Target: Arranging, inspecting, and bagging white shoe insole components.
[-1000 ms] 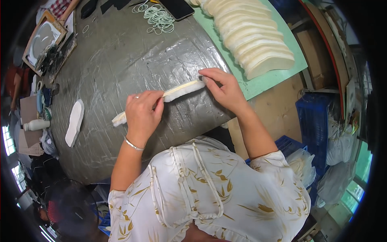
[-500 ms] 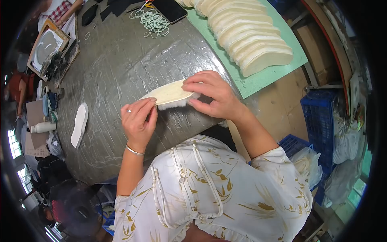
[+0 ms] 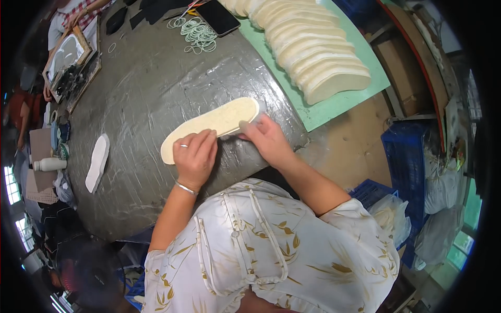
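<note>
A long cream insole (image 3: pixel 214 119) lies slanted above the grey table, its flat face turned up and its rounded right end farther from me. White fluff shows at that right end. My left hand (image 3: pixel 195 159), with a ring and a bracelet, is closed on the near edge around the middle, fingertips on top. Farther right, my right hand (image 3: pixel 267 142) pinches the same edge near the rounded end. Whether the insole's underside touches the table is hidden. A separate white insole (image 3: pixel 97 163) rests on the table to the left.
Many overlapping cream insoles (image 3: pixel 339 87) fill a green board (image 3: pixel 373 93) at the far right. Pale rubber bands (image 3: pixel 200 35) and a black phone (image 3: pixel 218 17) lie at the back of the table (image 3: pixel 135 104). Blue crates (image 3: pixel 409 156) stand right; another person's arm (image 3: pixel 94 6) shows far left.
The insole has turned from a tilted, partly edge-on pose to show its whole flat face. My left hand now grips nearer its middle, and my right hand has moved lower along the near edge.
</note>
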Available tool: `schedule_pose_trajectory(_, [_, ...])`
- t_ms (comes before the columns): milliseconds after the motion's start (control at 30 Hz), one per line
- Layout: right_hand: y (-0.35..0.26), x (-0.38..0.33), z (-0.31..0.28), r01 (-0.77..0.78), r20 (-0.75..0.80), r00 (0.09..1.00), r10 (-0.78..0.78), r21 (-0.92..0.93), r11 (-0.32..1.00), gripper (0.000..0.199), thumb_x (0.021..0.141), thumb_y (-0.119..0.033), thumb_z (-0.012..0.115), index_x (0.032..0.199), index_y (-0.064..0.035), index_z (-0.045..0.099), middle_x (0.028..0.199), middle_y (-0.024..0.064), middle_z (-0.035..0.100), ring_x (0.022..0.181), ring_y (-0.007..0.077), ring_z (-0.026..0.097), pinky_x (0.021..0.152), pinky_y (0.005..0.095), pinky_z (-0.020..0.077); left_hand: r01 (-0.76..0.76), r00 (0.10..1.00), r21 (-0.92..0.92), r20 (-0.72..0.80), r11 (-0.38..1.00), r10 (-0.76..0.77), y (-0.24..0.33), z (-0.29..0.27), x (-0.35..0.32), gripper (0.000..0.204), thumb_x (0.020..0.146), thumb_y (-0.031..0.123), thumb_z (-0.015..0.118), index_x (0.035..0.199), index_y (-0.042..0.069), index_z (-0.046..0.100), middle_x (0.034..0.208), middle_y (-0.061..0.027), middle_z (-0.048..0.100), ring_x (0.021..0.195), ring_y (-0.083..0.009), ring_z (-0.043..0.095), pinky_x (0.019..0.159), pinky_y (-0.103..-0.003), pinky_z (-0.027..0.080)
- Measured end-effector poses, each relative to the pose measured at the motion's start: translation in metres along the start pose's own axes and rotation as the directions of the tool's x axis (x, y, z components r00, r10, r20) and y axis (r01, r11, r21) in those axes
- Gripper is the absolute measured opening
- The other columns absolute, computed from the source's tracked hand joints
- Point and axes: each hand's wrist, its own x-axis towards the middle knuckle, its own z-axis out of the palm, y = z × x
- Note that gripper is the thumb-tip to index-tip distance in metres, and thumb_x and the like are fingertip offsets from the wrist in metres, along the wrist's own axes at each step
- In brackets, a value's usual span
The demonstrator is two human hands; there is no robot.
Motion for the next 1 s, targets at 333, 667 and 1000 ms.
schedule_pose_trajectory(333, [-0.009,0.007,-0.048,-0.014,-0.08,0.997,0.019,0.064,0.998,0.027,0.101,-0.008,0.054,0.127,0.0016,0.056,0.116,0.0111,0.065,0.102,0.018,0.066,0.088,0.0334,0.058,0.512,0.859,-0.27,0.171,0.815,-0.483,-0.042,-0.013,-0.018,0.059,0.08,0.021,0.08,0.13,-0.001,0.059,0.13,-0.0182,0.061,0.12,-0.0319,0.058,0.104,-0.043,0.041])
schedule_pose_trajectory(667, [-0.08,-0.047,-0.168,0.359,-0.434,0.861,-0.264,0.152,0.921,0.028,0.096,-0.002,0.055,0.124,0.0022,0.056,0.115,0.0138,0.067,0.1,0.0225,0.069,0.083,0.037,0.0609,0.605,0.786,-0.698,0.599,0.383,-0.149,0.029,0.034,0.072,0.026,0.087,0.007,0.073,0.11,-0.003,0.066,0.097,-0.0061,0.071,0.087,-0.0109,0.064,0.077,-0.027,0.052])
schedule_pose_trajectory(1000, [-0.086,-0.071,-0.289,-0.224,-0.186,0.761,-0.621,-0.974,0.017,0.083,0.079,-0.016,0.077,0.149,-0.0031,0.035,0.15,0.0246,0.039,0.133,0.0437,0.042,0.111,0.0456,0.0393,0.177,0.901,-0.393,0.434,0.902,0.012,0.144,0.169,0.161,0.03,0.084,0.023,0.073,0.09,0.003,0.052,0.085,-0.0222,0.066,0.081,-0.0441,0.065,0.069,-0.053,0.051])
